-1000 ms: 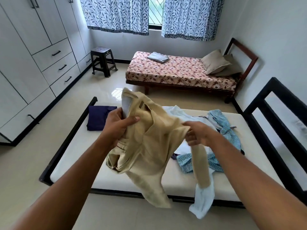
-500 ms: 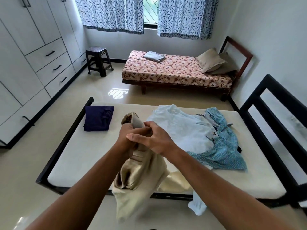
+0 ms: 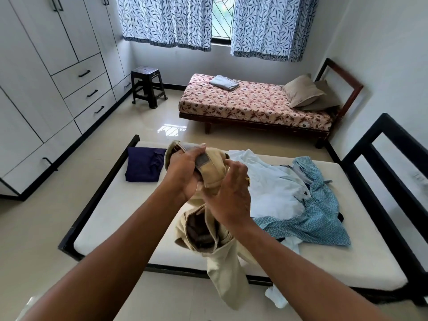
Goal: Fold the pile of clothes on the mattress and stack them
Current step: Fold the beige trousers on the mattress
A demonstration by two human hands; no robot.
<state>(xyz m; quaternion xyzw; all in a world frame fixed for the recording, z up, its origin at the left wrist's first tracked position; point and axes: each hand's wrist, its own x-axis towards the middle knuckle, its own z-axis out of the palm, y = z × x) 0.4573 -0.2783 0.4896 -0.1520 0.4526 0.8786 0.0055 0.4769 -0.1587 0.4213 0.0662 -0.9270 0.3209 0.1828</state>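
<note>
Beige trousers (image 3: 222, 269) hang bunched in the air above the white mattress (image 3: 120, 218). My left hand (image 3: 183, 172) grips their waistband at the top. My right hand (image 3: 231, 195) holds the cloth just below and to the right, fingers curled round it. One leg of the trousers dangles past the mattress's near edge. A folded navy garment (image 3: 143, 166) lies at the mattress's far left. A loose pile sits on the right: a pale blue shirt (image 3: 273, 188) and a teal patterned garment (image 3: 319, 216), with dark cloth partly hidden beneath.
A black bed frame (image 3: 379, 167) rims the mattress and rises at the right. Beyond the tiled floor stands a second bed (image 3: 254, 105) with pillows and folded cloth. A dark stool (image 3: 148, 88) and white wardrobes (image 3: 41, 72) line the left.
My hands came together from a wide spread and bunched the trousers at the waistband. The hands then rose a little with the cloth; the view shifted.
</note>
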